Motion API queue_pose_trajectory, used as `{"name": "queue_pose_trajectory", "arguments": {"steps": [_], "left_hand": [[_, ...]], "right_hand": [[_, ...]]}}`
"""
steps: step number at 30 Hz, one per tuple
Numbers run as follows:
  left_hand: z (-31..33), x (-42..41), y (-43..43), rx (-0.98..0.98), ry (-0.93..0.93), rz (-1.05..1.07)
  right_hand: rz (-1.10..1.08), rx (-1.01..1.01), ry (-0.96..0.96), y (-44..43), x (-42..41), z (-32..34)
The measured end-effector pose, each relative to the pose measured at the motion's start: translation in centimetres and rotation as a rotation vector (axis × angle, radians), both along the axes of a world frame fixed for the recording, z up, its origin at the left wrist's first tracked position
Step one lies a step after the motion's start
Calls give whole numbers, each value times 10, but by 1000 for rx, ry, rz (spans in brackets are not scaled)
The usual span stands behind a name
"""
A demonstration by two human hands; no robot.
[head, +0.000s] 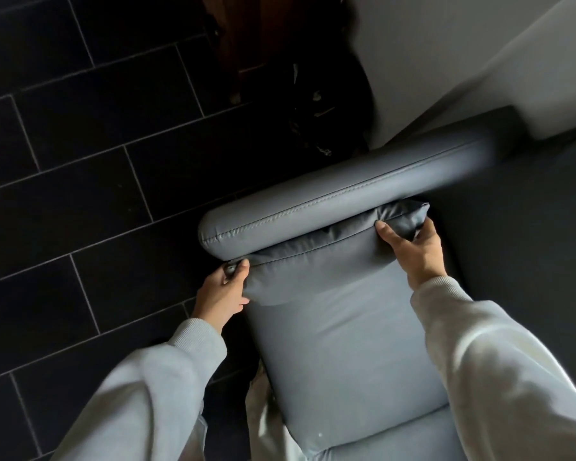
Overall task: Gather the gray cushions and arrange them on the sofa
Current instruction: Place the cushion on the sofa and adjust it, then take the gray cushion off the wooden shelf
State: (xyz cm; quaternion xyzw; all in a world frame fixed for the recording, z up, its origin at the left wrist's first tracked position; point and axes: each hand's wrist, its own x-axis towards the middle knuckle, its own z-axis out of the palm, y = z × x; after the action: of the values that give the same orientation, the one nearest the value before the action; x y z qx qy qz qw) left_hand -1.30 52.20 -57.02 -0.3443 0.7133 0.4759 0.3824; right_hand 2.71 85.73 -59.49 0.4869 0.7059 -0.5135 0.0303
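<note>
Both hands grip soft gray fabric cushion point(333, 331) at frame centre; left hand point(222, 294) pinches corner, right hand point(413, 251) fingers clamp top edge beneath padded gray sofa armrest point(340, 191); risk: cushion snags under armrest, bunches crooked.

Single head-worn wide-angle view, looking steeply down and forward, close over sofa armrest point(343, 191), gray cushion point(340, 327) and dark tiled floor point(80, 161).

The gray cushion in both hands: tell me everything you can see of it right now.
The gray cushion is a long, smooth, blue-gray pad, leather-like in sheen. Its far end is wrinkled and bunched, pressed against the underside of the sofa armrest. The left hand pinches its far left corner, and the right hand grips the far right corner with fingers curled over the top. Its near end runs down toward the person, over the dark tile floor.
</note>
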Motion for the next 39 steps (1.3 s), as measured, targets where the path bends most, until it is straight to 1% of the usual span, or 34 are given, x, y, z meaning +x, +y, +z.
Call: {"name": "queue_pose_trajectory", "arguments": {"steps": [2,4,6,8,11,13,16,19,22,27,31,35,39], "left_hand": [[4,3,-5,-99,85,-140],[15,3,-14,-216,192,-304],[27,0,-26,-239,212,-400],[40,-4,-39,-252,207,-498],[66,-16,-59,-281,237,-649],[87,-25,-72,-291,253,-748],[125,-40,-89,-313,277,-886],[175,-57,-104,-387,361,-1039],[236,-75,-114,-477,459,-1182],[354,-99,-125,-495,687,-1222],[440,-112,-136,-502,863,-1241],[508,-126,-155,-521,1006,-1199],[558,-148,-178,-565,1087,-1148]], "right_hand": [[-17,18,-17,-6,4,5],[-44,-27,-46,-20,12,14],[-33,-91,-108,-44,24,27],[34,-98,-201,-74,38,44],[205,-89,-369,-121,47,68],[338,-39,-409,-151,43,85],[489,91,-347,-191,22,126],[559,248,-245,-222,-6,184],[600,388,-222,-244,-28,257],[581,550,-204,-267,-44,385],[509,619,-175,-281,-50,470],[487,684,-150,-300,-62,530],[500,748,-90,-319,-87,571]]}}
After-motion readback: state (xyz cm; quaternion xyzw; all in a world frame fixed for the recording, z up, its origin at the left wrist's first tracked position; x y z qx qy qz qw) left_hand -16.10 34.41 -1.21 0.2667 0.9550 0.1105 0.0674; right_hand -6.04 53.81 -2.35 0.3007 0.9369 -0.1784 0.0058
